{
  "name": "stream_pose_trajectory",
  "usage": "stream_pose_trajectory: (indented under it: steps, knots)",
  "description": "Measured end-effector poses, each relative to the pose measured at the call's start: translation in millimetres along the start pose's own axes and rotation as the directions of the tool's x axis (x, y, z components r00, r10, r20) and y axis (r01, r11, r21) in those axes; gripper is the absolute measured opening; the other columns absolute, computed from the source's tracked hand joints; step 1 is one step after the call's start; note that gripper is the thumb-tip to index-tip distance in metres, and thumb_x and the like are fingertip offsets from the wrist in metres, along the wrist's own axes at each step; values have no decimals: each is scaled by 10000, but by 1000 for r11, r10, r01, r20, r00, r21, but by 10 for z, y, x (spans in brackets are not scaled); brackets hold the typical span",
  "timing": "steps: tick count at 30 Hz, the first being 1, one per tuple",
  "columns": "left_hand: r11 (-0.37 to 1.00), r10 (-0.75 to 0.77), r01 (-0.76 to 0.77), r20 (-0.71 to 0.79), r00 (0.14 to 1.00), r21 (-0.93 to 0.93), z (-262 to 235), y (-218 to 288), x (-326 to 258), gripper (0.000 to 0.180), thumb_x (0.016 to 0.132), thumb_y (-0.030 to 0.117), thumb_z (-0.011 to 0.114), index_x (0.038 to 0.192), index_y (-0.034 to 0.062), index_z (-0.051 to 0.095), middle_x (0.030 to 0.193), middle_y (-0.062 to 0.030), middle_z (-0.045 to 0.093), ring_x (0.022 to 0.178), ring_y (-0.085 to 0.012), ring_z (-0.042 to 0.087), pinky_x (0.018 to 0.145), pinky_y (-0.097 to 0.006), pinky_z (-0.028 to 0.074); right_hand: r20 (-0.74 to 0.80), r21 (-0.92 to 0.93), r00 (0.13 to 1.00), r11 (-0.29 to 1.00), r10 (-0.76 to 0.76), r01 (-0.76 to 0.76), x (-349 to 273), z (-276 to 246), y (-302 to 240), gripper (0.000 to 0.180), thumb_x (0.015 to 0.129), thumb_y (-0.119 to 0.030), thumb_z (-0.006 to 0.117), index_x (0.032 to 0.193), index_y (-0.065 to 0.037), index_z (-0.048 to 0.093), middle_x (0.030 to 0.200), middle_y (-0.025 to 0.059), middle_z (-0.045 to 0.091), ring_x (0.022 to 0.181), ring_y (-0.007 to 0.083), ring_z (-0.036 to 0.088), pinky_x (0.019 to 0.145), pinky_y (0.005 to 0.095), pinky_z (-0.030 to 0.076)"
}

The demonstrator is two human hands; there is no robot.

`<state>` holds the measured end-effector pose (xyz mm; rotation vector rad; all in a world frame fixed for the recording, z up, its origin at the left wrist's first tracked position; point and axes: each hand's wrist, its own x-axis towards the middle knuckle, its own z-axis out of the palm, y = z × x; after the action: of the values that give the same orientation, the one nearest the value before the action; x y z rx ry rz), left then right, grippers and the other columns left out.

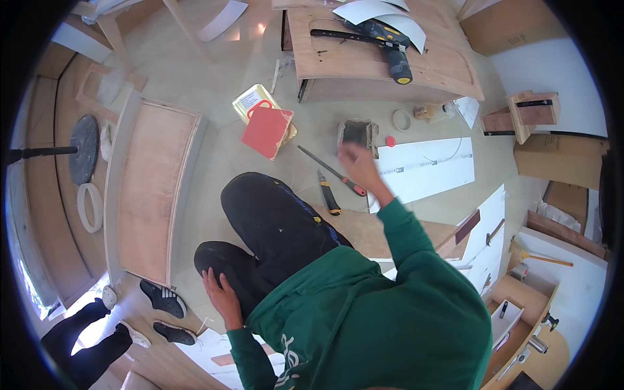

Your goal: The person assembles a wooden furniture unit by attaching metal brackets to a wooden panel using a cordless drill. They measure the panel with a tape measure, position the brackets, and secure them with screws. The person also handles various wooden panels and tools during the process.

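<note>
My right hand (pixel 357 160), blurred, is at the near edge of a dark, squarish box with a rough pale rim (pixel 355 132); I cannot tell whether its fingers grip. The box sits on the floor ahead, its sides running roughly near to far, with no clear long axis. My left hand (pixel 222 298), fingers loosely spread, rests against my black-trousered left leg (pixel 218 257). Farther left, a yellow tray (pixel 266 91) carries a white printed label (pixel 249 100); to the right, a white sheet (pixel 448 177) bears small dark printing.
</note>
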<state>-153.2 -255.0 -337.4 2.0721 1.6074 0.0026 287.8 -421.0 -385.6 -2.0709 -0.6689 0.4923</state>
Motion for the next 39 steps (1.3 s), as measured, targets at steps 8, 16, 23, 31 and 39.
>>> stream_pose_trajectory:
  steps: [8, 16, 23, 31, 39]
  knots:
    - [998, 63, -65, -114, 992, -11, 110, -123, -83, 310, 923, 208, 547, 1181, 44, 604, 1314, -168, 526, 1261, -399, 421, 1061, -478, 306, -295, -68, 931, 976, -216, 205, 1292, -1293, -809, 312, 925, -208, 591, 1138, 18, 618, 981, 95, 661, 832, 130, 616, 770, 250, 490]
    - [995, -17, 38, -230, 973, 88, 137, -420, -199, 261, 910, 214, 531, 1107, 72, 629, 1222, -98, 572, 1211, -380, 444, 967, -576, 345, 426, 41, 898, 994, -111, 103, 13, 227, -1592, 275, 912, -159, 585, 1115, 26, 604, 947, 80, 645, 846, 127, 593, 768, 275, 482]
    - [986, -154, 128, -310, 938, -105, 128, -652, -370, 268, 916, 218, 528, 1111, 63, 627, 1255, -97, 549, 1267, -357, 408, 1033, -565, 299, 698, -127, 461, 539, -548, 833, -758, 1771, -2291, 314, 841, -121, 641, 1130, -5, 599, 1080, 179, 626, 1002, 336, 594, 897, 410, 456]
    - [905, -321, 159, -389, 863, -395, 295, -776, -653, 298, 914, 246, 545, 1142, 64, 608, 1300, -94, 528, 1309, -340, 375, 1080, -518, 279, 866, 86, 36, 219, -499, 972, -847, 2593, -2070, 322, 779, -208, 685, 1046, -34, 637, 1054, 137, 631, 1019, 313, 569, 932, 425, 404]
    - [597, -676, 228, -329, 659, -769, 317, -829, -1064, 384, 929, 297, 531, 1220, 47, 553, 1345, -181, 469, 1281, -356, 405, 1055, -463, 339, 979, 151, -5, 711, -203, 686, -1335, 2762, -3109, 288, 850, -120, 625, 1106, 12, 615, 1032, 120, 654, 990, 265, 616, 900, 354, 458]
